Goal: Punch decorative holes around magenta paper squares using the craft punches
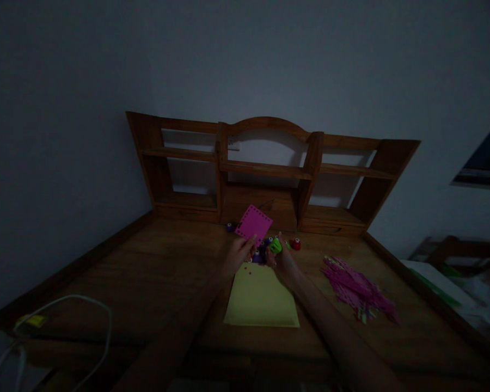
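Note:
My left hand (242,252) pinches a pink paper square (253,223) at its lower corner; small holes run along the square's edges. In my right hand (285,260) is a bright green paper punch (275,246) with bulging white eyes. The punch is to the right of the square and apart from it. Several dark purple punches (257,256) with similar eyes lie on the table between and behind my hands, partly hidden. A red punch (296,244) stands to the right of my right hand. Below my hands lie pale yellow sheets (262,299) with tiny pink bits on them.
A pile of pink paper strips (357,286) lies on the right of the wooden table (147,272). Behind stands a wooden shelf unit (265,171) against the wall. A white cable (108,326) loops over the front left edge, near a yellow object (35,321). Light is dim.

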### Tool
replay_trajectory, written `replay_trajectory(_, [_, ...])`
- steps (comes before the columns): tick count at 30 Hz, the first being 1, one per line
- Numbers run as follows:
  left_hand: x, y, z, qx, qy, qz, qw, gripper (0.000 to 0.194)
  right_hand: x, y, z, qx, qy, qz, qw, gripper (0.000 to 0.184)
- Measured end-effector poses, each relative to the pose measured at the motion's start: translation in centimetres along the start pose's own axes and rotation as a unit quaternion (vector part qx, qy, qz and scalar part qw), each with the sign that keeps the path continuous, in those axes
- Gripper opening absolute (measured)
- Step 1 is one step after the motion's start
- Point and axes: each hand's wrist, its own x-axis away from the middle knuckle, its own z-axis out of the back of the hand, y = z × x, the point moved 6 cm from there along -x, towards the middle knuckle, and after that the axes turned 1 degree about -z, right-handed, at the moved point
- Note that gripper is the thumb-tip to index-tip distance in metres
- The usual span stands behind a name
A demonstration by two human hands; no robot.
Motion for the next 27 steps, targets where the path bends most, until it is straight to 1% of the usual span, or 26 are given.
replay_trajectory(6, [-0.18, -0.48, 0.17, 0.001, -0.001, 0.005, 1.000, 0.050, 0.02, -0.39, 0.00, 0.011, 0.004, 0.012, 1.000, 0.060])
replay_trajectory(9, [-0.18, -0.58, 0.16, 0.004, 0.002, 0.009, 1.000, 0.049, -0.25, -0.28, 0.29, -0.015, 0.013, 0.010, 1.000, 0.058])
replay_trajectory(12, [-0.14, -0.48, 0.07, 0.017, 0.002, 0.010, 1.000, 0.049, -0.49, -0.15, 0.35, -0.041, 0.004, 0.005, 0.999, 0.057])
replay_trajectory(16, [-0.05, -0.24, 0.03, 0.008, 0.001, 0.011, 1.000, 0.049, -0.53, -0.22, 0.31, -0.041, -0.010, 0.002, 0.999, 0.059])
replay_trajectory(24, [0.09, 0.08, 0.12, -0.001, 0.002, 0.008, 1.000, 0.049, -0.01, -0.73, 0.16, -0.044, -0.007, 0.005, 0.999, 0.058])
replay_trajectory(27, [0.01, -0.14, 0.10, 0.005, -0.003, 0.011, 1.000, 0.049, 0.13, -0.87, 0.26, -0.042, 0.007, 0.005, 0.999, 0.056])
